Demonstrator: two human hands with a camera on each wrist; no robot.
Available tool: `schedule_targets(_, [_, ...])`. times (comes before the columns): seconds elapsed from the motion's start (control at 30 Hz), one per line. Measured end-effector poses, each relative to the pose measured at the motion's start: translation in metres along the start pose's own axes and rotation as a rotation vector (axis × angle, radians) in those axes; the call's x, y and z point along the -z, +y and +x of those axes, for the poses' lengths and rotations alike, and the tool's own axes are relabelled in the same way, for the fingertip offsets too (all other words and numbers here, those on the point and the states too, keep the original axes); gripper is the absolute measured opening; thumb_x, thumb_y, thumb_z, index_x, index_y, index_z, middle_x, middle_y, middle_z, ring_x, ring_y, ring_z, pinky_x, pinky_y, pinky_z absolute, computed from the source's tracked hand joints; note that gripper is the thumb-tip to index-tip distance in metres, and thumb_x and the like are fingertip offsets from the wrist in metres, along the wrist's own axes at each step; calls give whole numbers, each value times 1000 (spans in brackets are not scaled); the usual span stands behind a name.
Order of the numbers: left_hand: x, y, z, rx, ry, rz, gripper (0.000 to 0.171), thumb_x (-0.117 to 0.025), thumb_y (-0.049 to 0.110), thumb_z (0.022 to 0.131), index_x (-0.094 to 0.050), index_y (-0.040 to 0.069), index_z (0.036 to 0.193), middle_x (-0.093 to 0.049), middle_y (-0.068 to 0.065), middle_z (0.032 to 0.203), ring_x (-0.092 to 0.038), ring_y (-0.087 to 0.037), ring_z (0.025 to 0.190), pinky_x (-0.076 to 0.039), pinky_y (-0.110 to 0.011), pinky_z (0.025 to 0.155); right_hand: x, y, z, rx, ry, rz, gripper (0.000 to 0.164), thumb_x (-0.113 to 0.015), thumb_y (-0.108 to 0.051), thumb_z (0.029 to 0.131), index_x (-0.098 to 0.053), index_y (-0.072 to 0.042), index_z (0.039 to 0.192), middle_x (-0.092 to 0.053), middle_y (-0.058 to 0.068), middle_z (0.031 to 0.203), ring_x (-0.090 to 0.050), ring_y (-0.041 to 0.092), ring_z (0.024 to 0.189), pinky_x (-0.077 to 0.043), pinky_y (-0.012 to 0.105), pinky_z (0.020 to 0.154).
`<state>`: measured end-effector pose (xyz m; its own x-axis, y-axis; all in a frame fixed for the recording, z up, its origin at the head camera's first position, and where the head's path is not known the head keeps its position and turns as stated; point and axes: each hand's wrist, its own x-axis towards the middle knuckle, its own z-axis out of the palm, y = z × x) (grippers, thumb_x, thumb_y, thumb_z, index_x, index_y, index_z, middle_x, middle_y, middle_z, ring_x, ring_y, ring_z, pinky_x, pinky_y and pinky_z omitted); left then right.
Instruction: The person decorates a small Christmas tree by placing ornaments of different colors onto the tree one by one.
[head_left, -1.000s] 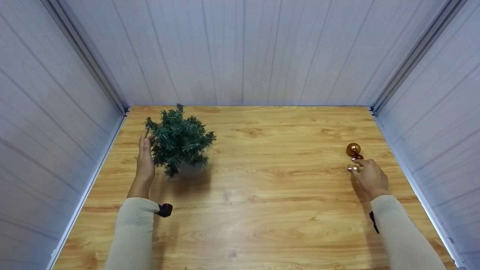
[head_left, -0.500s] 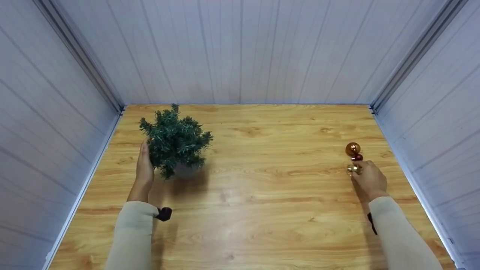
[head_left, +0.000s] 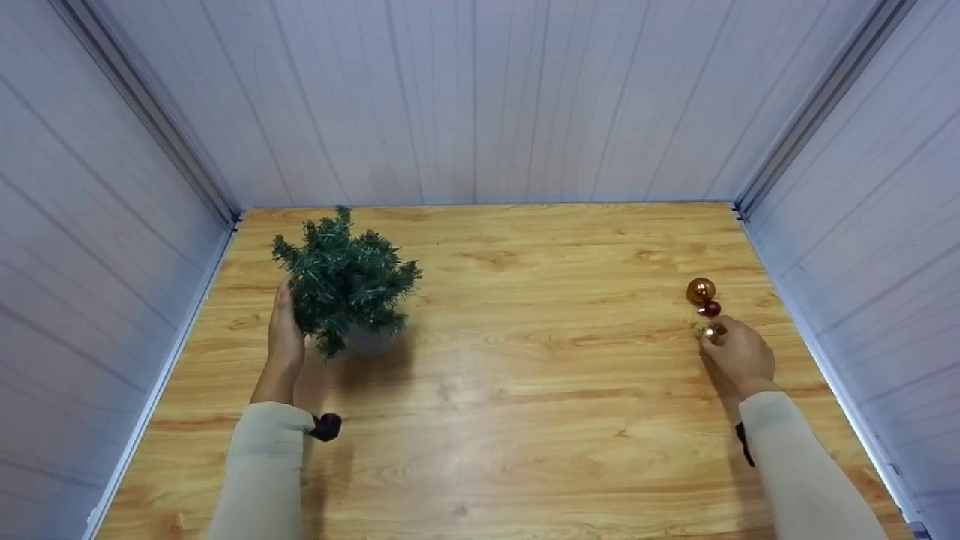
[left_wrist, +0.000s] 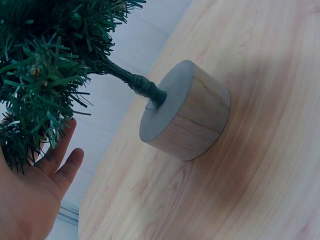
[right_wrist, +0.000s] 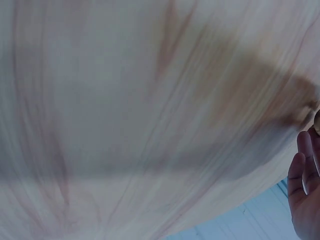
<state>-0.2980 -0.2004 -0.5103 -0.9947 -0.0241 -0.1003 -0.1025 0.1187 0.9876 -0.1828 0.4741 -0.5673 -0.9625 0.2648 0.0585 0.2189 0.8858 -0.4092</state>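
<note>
A small artificial Christmas tree (head_left: 349,277) stands at the left of the wooden table. Its green trunk rises from a round wooden base (left_wrist: 187,112). My left hand (head_left: 286,330) rests against the left side of the branches, fingers extended and their tips partly hidden by the needles. At the far right, my right hand (head_left: 742,356) pinches a gold bauble (head_left: 709,332) between thumb and fingers, low over the table. Just beyond it lie a dark red bauble (head_left: 709,308) and a larger copper-orange bauble (head_left: 700,289). Only the fingers' edge shows in the right wrist view.
The wood-grain table (head_left: 510,420) is enclosed by a pale panelled back wall (head_left: 480,105) and side walls at left (head_left: 82,247) and right (head_left: 870,247). A dark wrist device (head_left: 327,427) sticks out beside the left sleeve.
My right thumb and fingers have come together on the gold bauble, and the dark red one now shows more fully. My left hand stays at the tree; the head view has shifted slightly.
</note>
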Motion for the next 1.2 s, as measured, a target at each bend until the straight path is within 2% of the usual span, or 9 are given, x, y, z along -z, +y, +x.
schedule_targets(0.13, [1,2,1,-14,-1,21,62,-7,53,104,-2,26,160,8,5,165,11,-18,151,3,-45,122,-4,-2,-2,0,16,22,41,-63,-27,95,-58,-2,127,-69,25,110,-68,39,82,-52,50,63])
schedule_targets(0.33, [4,0,-1,12,7,13,63,-8,54,104,-1,26,160,8,5,165,10,-18,151,1,-46,122,-8,-5,-6,-21,25,45,40,-60,-35,96,-59,-6,124,-69,24,113,-67,42,87,-51,54,67])
schedule_targets(0.57, [0,27,-18,40,-2,8,59,-7,44,106,1,21,160,9,0,165,11,-19,151,4,-43,122,-12,-13,-6,-29,73,89,42,-60,-35,96,-61,-6,126,-70,24,107,-67,41,85,-52,54,67])
schedule_targets(0.7, [-3,27,-17,-8,13,-15,58,-10,44,107,-2,23,160,8,1,166,11,-21,151,6,-47,121,-16,-17,-4,-2,133,107,42,-63,-30,94,-62,-4,127,-66,21,104,-66,36,83,-52,52,68])
schedule_targets(0.83, [-8,25,-18,-41,17,-48,57,-12,43,107,-2,25,160,9,2,166,12,-22,151,7,-50,120,-18,-18,-9,16,134,133,41,-64,-28,94,-62,-2,125,-65,20,102,-65,31,80,-51,46,65])
schedule_targets(0.93, [-12,22,-19,-41,1,-60,56,-9,41,107,-3,24,160,9,0,166,13,-22,151,9,-50,120,-18,-18,-18,-9,120,151,36,-64,-27,94,-63,-3,120,-67,18,101,-65,28,79,-50,40,64])
schedule_targets(1.03, [-14,21,-19,-37,-7,-80,56,-8,40,107,-4,22,160,9,-1,166,15,-22,151,10,-50,119,-19,-20,-22,-12,133,172,31,-65,-26,93,-64,-5,117,-68,17,98,-64,27,79,-49,39,66])
schedule_targets(1.2, [-10,24,-16,-23,15,-127,58,-8,45,106,-7,23,160,11,-2,166,18,-22,150,13,-52,118,-25,-32,-17,21,159,257,31,-67,-24,93,-63,-7,119,-70,14,97,-63,22,79,-48,36,69])
